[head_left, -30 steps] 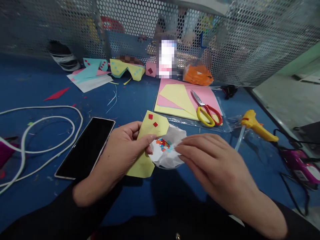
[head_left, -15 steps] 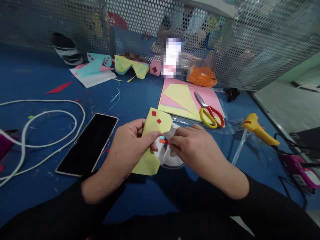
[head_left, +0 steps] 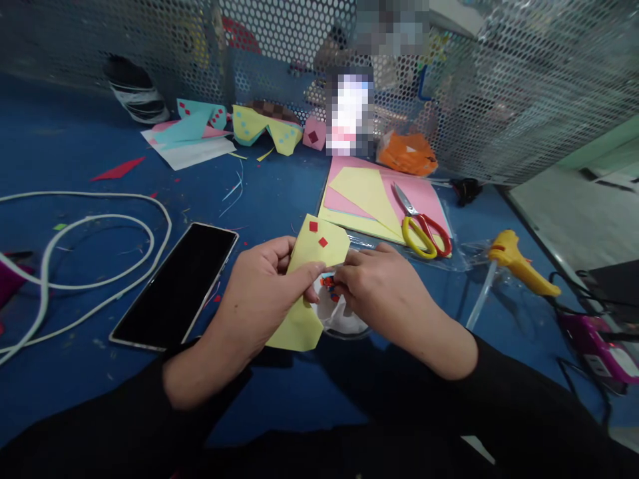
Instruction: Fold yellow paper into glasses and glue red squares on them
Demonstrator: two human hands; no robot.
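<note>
My left hand [head_left: 272,286] holds a yellow paper cutout [head_left: 324,249] between thumb and fingers. Two small red diamonds show near the cutout's upper end, and its lower end hangs below my palm. Over a round dish lined with white [head_left: 342,319], my right hand [head_left: 382,283] has its fingers pinched together. Whatever sits between those fingertips is hidden. Small red, orange and blue bits [head_left: 328,285] lie in the dish, right by the right fingertips. Both hands partly cover the dish.
A phone [head_left: 177,286] and white cable [head_left: 44,286] lie left. Scissors [head_left: 424,233] rest on coloured paper sheets [head_left: 359,186]. A yellow glue gun [head_left: 522,263] lies right. Paper masks [head_left: 267,130] and a blurred upright screen [head_left: 349,113] stand before a perforated metal panel [head_left: 279,40].
My right hand has shifted slightly left, its fingertips now nearer the coloured bits in the dish. The left hand keeps its hold on the yellow cutout. The view has tilted a little.
</note>
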